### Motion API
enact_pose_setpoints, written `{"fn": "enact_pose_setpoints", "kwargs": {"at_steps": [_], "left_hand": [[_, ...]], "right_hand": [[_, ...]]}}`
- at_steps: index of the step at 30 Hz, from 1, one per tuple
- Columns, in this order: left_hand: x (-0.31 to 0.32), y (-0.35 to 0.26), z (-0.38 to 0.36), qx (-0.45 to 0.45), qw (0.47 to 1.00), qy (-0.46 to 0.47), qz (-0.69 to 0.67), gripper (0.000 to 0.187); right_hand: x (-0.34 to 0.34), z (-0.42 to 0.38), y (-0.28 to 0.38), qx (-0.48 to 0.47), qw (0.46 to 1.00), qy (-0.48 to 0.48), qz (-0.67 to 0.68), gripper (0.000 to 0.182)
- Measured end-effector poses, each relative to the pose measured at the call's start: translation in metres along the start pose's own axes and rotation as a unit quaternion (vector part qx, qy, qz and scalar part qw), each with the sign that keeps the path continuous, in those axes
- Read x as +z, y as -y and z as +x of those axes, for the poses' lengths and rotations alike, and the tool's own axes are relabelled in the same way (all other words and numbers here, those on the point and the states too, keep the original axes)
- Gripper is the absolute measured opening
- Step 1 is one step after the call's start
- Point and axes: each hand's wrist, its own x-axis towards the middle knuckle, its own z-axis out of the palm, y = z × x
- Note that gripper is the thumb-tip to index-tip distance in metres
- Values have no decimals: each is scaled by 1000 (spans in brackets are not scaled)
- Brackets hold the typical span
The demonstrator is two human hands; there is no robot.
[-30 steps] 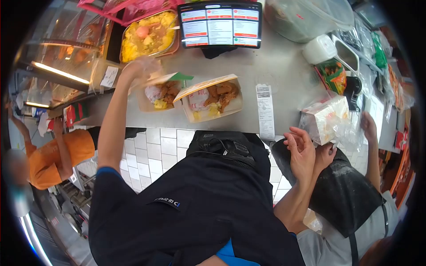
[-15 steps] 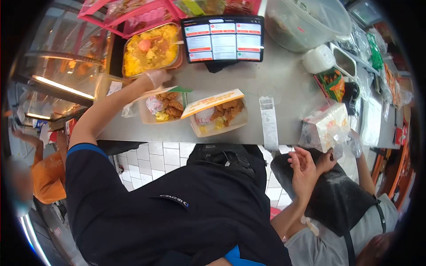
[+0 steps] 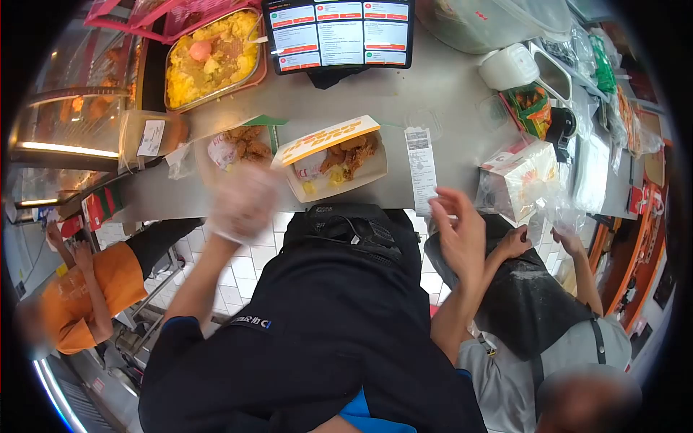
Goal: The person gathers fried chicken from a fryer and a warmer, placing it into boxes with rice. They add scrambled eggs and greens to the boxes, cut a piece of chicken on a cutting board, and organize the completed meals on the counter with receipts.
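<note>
My left hand, in a clear plastic glove, is smeared by motion at the counter's front edge. It overlaps the near side of a meal box holding fried chicken and a wrapped item. To its right stands a second box, with fried chicken, yellow food and a wrapped packet, its printed lid tilted up. My bare right hand is raised by the counter edge, fingers apart and holding nothing. Its fingertips are right at the lower end of a long paper receipt.
A tray of yellow food and a tablet stand at the back. To the right are a large clear tub, a white container and a bagged carton. A co-worker in an apron handles that bag; another person is at left.
My left hand has come back from beside the yellow food tray to the front edge. My right hand has risen to the receipt's lower end. The view has shifted.
</note>
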Motion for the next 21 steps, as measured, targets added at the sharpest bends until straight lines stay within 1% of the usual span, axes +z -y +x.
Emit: {"fn": "enact_pose_setpoints", "kwargs": {"at_steps": [1, 3, 4, 5, 7, 9, 10, 11, 12, 13, 15, 16, 17, 18, 19, 20, 21], "left_hand": [[32, -23, -10, -29, 988, 51, -145, 25], [59, -49, -6, -14, 990, 94, -109, 23], [61, -55, -1, -12, 989, 95, -111, 23], [61, -59, 4, -3, 990, 90, -109, 26], [58, -64, 5, 5, 990, 85, -110, 29], [56, -70, 2, -15, 993, 47, -108, 35], [56, -72, 3, -18, 993, 43, -105, 35], [58, -73, 6, -10, 994, 21, -103, 37], [60, -73, 10, -1, 995, 1, -102, 38], [66, -73, 14, 0, 995, 1, -100, 38], [87, -69, 26, -51, 995, -82, 12, 40], [91, -65, 30, -96, 993, 71, 14, 43], [95, -64, 36, -95, 993, 69, 17, 43], [99, -67, 44, -154, 972, 176, 20, 46], [102, -70, 48, -212, 936, 280, 21, 50], [105, -71, 45, -213, 937, 278, 23, 50], [108, -71, 40, -206, 941, 260, 72, 54]], "right_hand": [[13, 13, 5, -30, 999, 20, -19, 29], [40, 43, 0, -76, 995, 44, -51, 36], [54, 57, -7, -99, 992, 48, -63, 40], [63, 66, -5, -98, 992, 46, -64, 40], [76, 74, 0, -27, 993, 62, -92, 45], [79, 78, -1, -20, 992, 63, -107, 43], [81, 80, -2, -12, 991, 60, -117, 42], [82, 82, -5, -17, 991, 62, -118, 42], [83, 82, -8, -23, 989, 53, -135, 38], [83, 82, -10, -27, 987, 42, -151, 34], [83, 81, -7, -26, 987, 33, -155, 34], [83, 79, -6, -24, 986, 29, -162, 34], [84, 79, -8, -27, 986, 28, -160, 34], [85, 80, -13, -37, 987, 25, -156, 34], [85, 80, -16, -46, 987, 22, -153, 34], [84, 79, -17, -49, 987, 22, -153, 34], [83, 78, -17, -42, 989, 36, -135, 33]]}}
